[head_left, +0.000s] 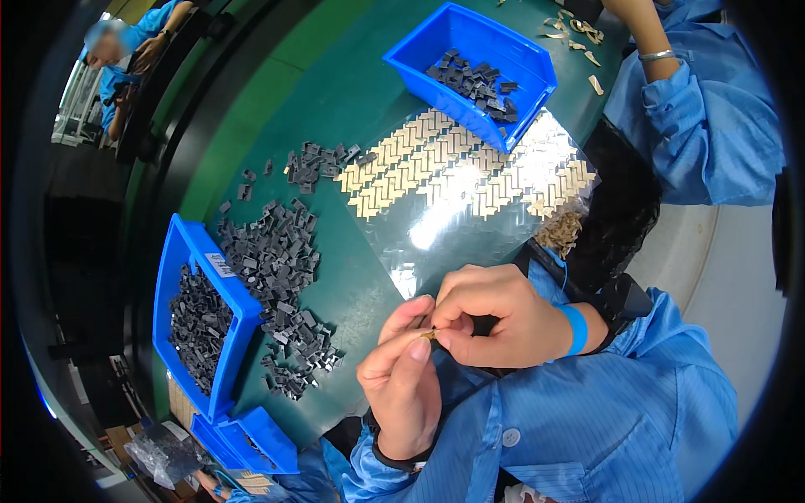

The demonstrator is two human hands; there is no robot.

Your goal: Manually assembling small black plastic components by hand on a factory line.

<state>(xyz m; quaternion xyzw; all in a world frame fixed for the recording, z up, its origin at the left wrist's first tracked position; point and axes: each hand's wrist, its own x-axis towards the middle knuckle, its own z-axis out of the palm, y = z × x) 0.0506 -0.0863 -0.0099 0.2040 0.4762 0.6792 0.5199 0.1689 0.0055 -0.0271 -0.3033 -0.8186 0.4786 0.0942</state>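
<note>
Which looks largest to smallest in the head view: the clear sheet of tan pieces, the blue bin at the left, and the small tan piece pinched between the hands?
1. Clear sheet
2. Blue bin at the left, though nearness may enlarge it
3. Small tan piece, by far the smallest

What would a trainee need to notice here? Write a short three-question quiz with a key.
1. True or false: the left hand and the right hand pinch one small tan piece between their fingertips.
2. Which lies under the clear sheet? A) rows of tan strips B) dark screws C) blue caps
3. Fill in: the loose pile of dark grey parts lies on the green table beside a ____ bin.

Key: 1 true; 2 A; 3 blue.
</note>
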